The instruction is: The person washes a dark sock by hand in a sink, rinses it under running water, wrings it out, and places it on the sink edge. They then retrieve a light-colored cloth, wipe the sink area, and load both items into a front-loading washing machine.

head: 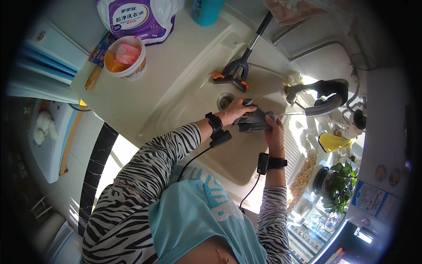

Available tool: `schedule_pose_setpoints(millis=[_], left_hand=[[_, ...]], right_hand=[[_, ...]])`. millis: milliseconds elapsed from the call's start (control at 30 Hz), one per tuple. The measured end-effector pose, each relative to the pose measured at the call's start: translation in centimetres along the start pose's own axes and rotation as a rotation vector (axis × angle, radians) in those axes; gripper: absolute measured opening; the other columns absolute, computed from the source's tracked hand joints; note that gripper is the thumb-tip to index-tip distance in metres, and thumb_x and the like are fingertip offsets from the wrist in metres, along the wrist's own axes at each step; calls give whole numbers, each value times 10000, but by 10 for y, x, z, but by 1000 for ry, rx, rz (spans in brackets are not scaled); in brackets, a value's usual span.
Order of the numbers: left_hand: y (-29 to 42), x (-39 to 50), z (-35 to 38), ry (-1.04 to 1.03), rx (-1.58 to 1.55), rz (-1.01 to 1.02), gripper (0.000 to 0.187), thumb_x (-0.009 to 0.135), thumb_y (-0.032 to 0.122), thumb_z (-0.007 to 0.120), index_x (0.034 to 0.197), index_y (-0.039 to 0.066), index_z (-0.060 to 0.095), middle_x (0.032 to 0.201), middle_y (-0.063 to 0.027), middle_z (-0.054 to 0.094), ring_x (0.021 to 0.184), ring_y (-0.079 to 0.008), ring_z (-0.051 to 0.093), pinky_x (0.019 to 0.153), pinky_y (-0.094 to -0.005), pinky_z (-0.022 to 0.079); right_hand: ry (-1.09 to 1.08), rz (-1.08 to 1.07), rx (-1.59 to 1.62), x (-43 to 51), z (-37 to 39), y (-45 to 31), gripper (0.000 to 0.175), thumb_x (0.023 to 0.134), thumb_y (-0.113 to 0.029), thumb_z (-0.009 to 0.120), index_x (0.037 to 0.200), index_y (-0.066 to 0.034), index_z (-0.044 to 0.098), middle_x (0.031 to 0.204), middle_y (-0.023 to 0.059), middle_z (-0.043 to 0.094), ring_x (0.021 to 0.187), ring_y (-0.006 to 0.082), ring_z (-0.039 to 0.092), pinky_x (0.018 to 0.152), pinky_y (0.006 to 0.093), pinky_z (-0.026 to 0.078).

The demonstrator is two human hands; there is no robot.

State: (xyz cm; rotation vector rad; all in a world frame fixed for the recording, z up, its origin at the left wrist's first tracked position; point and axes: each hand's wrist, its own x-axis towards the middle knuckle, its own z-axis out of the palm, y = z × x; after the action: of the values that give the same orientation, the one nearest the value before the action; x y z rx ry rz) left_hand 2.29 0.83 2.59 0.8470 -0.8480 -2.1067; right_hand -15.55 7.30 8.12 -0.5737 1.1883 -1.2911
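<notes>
A wet-looking grey cloth (253, 121) is stretched between my two hands above the basin of a cream laundry sink (211, 145). My left hand (236, 111) grips its left end, thumb on top. At the right end, my right hand (274, 127) pinches the fabric close to a thin stream of water (290, 114). That water comes from the curved metal faucet (326, 107) on the right. Just beyond my left hand lies the round metal drain strainer (226, 101). The cloth's underside and some fingertips are hidden.
A sponge mop (235, 71) with orange clips leans in the sink's far end. On the left counter (165, 69) stand a tub (136, 71) holding soap-like blocks, a purple detergent pouch (141, 19) and a teal bottle (206, 13). A yellow cloth (334, 142) and potted plant (343, 188) are right.
</notes>
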Motion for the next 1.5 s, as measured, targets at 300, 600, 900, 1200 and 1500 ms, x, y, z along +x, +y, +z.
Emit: schedule_pose_setpoints(millis=[300, 600, 900, 1200, 1500], left_hand=[[5, -2, 7, 1, 40, -23, 179, 840, 256, 703, 868, 123, 587, 768, 62, 547, 727, -18, 505, 573, -195, 365], [-20, -6, 35, -106, 358, 494, 180, 880, 71, 615, 1050, 26, 576, 938, -27, 599, 850, -93, 540, 767, -249, 460], [-17, -2, 15, -149, -412, 10, 216, 887, 150, 575, 1071, 39, 602, 1053, -20, 576, 827, -107, 500, 803, -256, 422], [-3, -6, 28, -206, -269, 101, 196, 821, 111, 652, 988, 11, 628, 917, -39, 621, 880, -100, 564, 812, -268, 456], [-1, -4, 35, -75, 283, 322, 260, 778, 103, 737, 976, 5, 599, 912, -56, 650, 864, -97, 597, 790, -250, 483]], right_hand=[[39, 6, 82, 0, -10, 2, 173, 920, -82, 559, 1062, 17, 563, 1012, 75, 615, 958, 172, 581, 863, 305, 454], [-91, 95, 210, 11, -4, 15, 187, 944, -122, 543, 1053, 28, 566, 1026, 90, 613, 960, 179, 584, 864, 320, 457], [67, 53, 165, 17, -11, 29, 98, 910, -12, 510, 996, 12, 550, 1005, 98, 610, 960, 204, 591, 868, 337, 466], [64, 3, 187, 7, 3, 15, 94, 940, -62, 484, 964, -3, 552, 982, 87, 601, 936, 176, 583, 823, 311, 470], [38, -114, -25, -5, 19, 13, 131, 946, -130, 545, 955, -1, 562, 958, 75, 607, 900, 138, 563, 837, 274, 435]])
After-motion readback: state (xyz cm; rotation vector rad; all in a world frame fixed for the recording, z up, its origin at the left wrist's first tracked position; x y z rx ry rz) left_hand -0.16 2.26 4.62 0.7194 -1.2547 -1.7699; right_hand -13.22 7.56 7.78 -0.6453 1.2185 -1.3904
